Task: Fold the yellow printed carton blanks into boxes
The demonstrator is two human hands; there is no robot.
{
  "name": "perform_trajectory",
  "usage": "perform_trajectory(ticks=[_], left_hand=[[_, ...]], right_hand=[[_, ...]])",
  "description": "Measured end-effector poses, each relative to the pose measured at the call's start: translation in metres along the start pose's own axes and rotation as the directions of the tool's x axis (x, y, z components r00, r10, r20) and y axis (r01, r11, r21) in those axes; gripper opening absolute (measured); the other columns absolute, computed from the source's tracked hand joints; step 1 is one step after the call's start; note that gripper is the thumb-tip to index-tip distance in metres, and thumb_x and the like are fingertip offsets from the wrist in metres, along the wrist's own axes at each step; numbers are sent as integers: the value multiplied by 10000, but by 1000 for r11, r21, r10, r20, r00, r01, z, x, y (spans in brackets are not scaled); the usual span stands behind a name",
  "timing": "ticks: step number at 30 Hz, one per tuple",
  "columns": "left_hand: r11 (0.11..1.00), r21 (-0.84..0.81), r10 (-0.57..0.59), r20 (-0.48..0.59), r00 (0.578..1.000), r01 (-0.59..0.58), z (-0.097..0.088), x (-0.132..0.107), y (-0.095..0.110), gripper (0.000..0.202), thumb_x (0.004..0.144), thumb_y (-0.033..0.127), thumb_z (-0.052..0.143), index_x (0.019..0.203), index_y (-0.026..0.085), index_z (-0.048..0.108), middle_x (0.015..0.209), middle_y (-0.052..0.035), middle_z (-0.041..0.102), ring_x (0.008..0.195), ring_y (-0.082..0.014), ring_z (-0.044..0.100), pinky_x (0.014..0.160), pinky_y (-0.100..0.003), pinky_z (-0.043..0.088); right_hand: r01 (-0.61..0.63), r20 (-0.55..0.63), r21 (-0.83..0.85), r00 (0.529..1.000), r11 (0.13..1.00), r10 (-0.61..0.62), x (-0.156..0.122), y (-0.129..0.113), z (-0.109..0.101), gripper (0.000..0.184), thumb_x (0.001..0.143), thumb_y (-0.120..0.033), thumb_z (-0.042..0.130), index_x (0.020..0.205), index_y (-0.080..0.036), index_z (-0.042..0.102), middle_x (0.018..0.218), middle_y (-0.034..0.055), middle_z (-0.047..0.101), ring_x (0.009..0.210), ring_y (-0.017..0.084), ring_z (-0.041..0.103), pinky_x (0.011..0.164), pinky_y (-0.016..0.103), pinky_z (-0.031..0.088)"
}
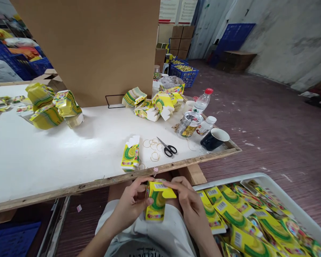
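Above my lap is a small yellow and green carton (157,208), upright, with a flap sticking out to the right at its top. My left hand (136,200) grips it from the left, thumb on its front face. The fingers of my right hand (186,196) are closed at the carton's top edge and flap. Just beyond, on the white table (104,142), lies a flat stack of yellow cartons (131,153) near the edge. Beside it are loose rubber bands (152,144) and black-handled scissors (169,149).
A white tray (267,175) of finished-looking yellow cartons (230,207) stands at my right. On the table's right end are a dark cup (214,139), a clear jar (188,125) and bottles (203,101). Carton bundles (160,103) lie further back, before a tall cardboard sheet (101,50).
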State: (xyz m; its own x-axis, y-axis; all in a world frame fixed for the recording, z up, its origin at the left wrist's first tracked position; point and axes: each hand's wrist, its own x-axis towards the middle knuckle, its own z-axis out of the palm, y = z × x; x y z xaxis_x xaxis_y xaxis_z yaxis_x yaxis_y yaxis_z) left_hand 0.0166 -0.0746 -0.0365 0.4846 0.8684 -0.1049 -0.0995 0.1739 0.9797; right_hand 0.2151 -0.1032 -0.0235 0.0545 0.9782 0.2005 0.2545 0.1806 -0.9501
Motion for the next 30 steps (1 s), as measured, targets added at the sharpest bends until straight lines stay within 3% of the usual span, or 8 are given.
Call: perform_trajectory(ticks=[4,11,18,21,23,25,28,30], left_hand=[[998,67,16,29,999,-18,-13,11,15,468,892,332,658,1330,239,519,1158,-118,736,1048,-262,704,876,-353,555],[995,93,40,-59,997,-35,-43,39,57,573,817,295,757,1324,209,505,1043,-91,773,904,-257,754,776,-351,615],[988,125,100,-99,990,-88,-23,45,51,609,762,265,812,1275,192,492,954,-81,796,811,-237,766,699,-303,614],[964,262,53,1,999,-52,-2,40,6,611,938,327,602,1458,228,298,1128,-133,748,996,-250,731,833,-365,592],[802,594,-182,134,974,69,5,36,-36,497,1000,305,474,1467,234,319,1192,-130,714,1053,-214,705,894,-347,567],[689,712,-321,134,937,135,0,36,-76,351,922,280,629,1260,196,582,1087,-113,738,983,-234,712,898,-396,563],[541,814,-370,4,929,212,-21,49,-114,304,930,313,626,1200,175,622,1223,-100,657,1056,-241,657,911,-463,551],[476,844,-350,-75,934,247,-34,63,-122,328,942,322,608,1235,176,600,1276,-102,620,1077,-243,641,901,-462,555]], right_hand=[[-190,136,-34,972,981,193,22,-9,12,346,858,-270,643,1199,-209,629,791,1,719,635,152,616,577,233,459],[-19,66,-185,997,983,32,73,-21,37,308,874,-219,616,1181,-218,580,533,-110,510,493,128,503,571,220,370],[156,-78,-49,984,987,-160,68,-8,31,206,944,-265,575,1107,-226,694,1044,45,721,842,172,648,738,268,485],[110,-124,-108,985,988,-123,44,-4,-8,211,946,-265,555,1107,-231,686,1042,39,736,859,185,671,746,295,509],[44,-243,-392,959,919,-150,15,1,-56,205,941,-315,550,1057,-247,705,1017,59,744,914,228,668,800,365,500],[-111,-311,-698,937,708,-160,-20,10,-109,288,931,-460,518,955,-261,724,891,95,749,839,291,668,810,472,475],[-327,-390,-880,912,344,-132,-66,27,-166,594,877,-742,343,873,-293,733,850,188,720,764,380,640,715,570,438],[-323,-391,-835,918,445,-66,-77,34,-171,553,879,-735,361,932,-315,718,899,168,728,787,362,657,742,559,458]])
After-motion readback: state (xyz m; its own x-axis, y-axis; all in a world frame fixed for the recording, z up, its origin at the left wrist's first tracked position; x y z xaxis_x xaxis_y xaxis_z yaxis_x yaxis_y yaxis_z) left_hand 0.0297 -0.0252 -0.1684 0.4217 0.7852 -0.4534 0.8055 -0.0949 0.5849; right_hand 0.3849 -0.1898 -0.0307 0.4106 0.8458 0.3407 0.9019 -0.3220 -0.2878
